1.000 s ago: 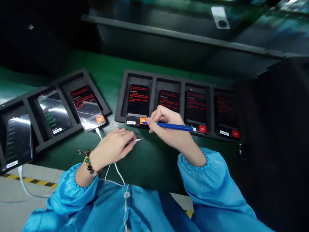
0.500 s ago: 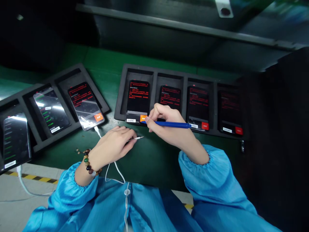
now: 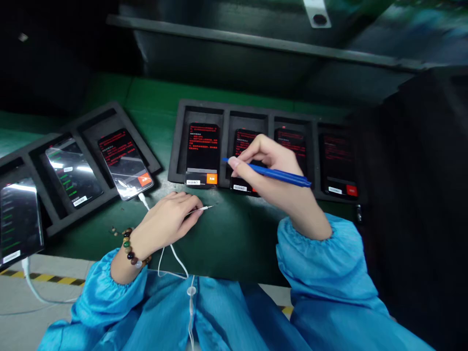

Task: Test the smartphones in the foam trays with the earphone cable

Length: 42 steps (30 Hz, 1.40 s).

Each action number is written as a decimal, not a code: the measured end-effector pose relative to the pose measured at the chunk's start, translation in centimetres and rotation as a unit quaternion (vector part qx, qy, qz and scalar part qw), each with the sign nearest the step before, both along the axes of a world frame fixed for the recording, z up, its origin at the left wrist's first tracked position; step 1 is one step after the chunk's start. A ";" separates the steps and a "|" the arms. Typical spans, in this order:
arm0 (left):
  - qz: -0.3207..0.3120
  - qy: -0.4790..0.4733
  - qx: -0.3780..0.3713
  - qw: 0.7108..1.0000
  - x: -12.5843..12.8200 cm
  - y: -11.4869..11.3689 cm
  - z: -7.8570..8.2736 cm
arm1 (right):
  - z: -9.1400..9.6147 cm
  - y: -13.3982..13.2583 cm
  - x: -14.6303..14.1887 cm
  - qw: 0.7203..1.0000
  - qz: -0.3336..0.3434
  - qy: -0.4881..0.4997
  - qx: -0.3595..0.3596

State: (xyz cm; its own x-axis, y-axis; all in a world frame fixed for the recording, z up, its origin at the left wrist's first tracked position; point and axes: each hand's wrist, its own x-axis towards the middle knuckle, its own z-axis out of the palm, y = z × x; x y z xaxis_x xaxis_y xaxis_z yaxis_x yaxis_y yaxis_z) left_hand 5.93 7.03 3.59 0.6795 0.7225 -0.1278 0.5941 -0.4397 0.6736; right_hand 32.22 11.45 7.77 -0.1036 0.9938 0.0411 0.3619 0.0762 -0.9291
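A blue pen (image 3: 280, 175) is pinched in my right hand (image 3: 276, 165), its tip pointing left over the divider of the right black foam tray (image 3: 176, 156). Just left of the tip lies a phone (image 3: 202, 156) with red text and an orange box on its screen. Beneath my right hand another phone (image 3: 239, 186) is partly covered. My left hand (image 3: 171, 217) rests on the green table with its fingers closed on a white earphone cable, whose plug (image 3: 206, 208) sticks out to the right. A beaded bracelet (image 3: 129, 246) circles my left wrist.
To the left, a second foam tray (image 3: 141, 144) holds several phones, one (image 3: 126, 163) with a white charging cable (image 3: 144, 200) plugged in. At the far right of the right tray lies a phone (image 3: 338, 165). A metal rail (image 3: 256, 41) runs along the back.
My right hand has lifted the pen off the orange box on the tray's left phone and moved up and to the right. My left hand keeps hold of the earphone cable.
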 end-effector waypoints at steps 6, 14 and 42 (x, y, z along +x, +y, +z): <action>-0.002 -0.012 0.004 1.000 -0.1 0.1 -0.1 | -0.1 -1.8 4.4 0.994 -0.098 -0.030 0.024; -0.009 0.010 0.005 1.000 -0.2 0.2 -0.1 | -1.9 -5.2 5.5 0.995 -0.093 -0.009 0.044; 0.003 -0.005 0.004 1.000 -0.3 0.4 0.1 | -2.0 -5.0 9.7 0.957 -0.270 0.016 0.101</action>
